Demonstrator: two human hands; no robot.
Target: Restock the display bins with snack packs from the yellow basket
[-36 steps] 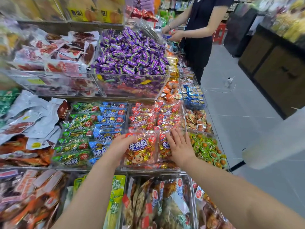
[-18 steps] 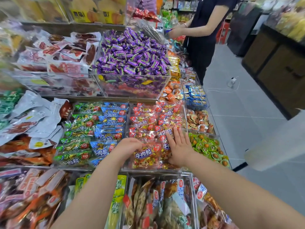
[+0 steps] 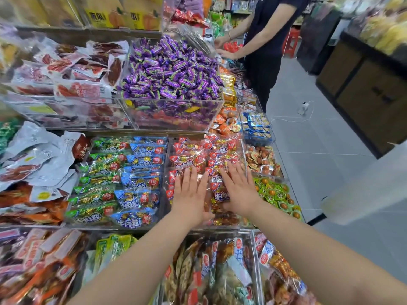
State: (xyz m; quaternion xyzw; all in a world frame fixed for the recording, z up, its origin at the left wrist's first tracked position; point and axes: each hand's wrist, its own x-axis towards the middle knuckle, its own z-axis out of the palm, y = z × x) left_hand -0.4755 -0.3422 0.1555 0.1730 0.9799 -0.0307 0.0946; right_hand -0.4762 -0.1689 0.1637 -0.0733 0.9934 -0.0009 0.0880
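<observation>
1. Both hands lie flat with straight fingers and grip nothing. The left hand (image 3: 190,192) and the right hand (image 3: 239,190) press palm-down, side by side, on the red packs (image 3: 191,155). One pack shows in the gap between them.
2. The likely reason is to level the pile, so that the packs settle below the rim of the bin (image 3: 167,155) and do not slide over its front wall. I judge this to be the settling step of restocking.
3. The red packs fill that bin on the middle tier, just right of the blue packs (image 3: 143,164), with the green packs (image 3: 99,168) further left. The basket is not in view, so how much stock remains cannot be told.
4. Each pack is glossy, crinkled film, clear with a red label, holding small foil-wrapped lumps. Such film is slippery and springy, so the pile will probably rise a little once the palms lift.
5. The bin is hard, clear plastic with straight walls, so its contents show from the aisle.
6. The blue and green packs lie in overlapping rows with labels up, presumably so shoppers can read them. The red ones look looser.
7. Behind, purple candies (image 3: 171,71) with twisted wrappers are heaped in a raised bin.
8. At the far end another person (image 3: 268,40) handles goods.
</observation>
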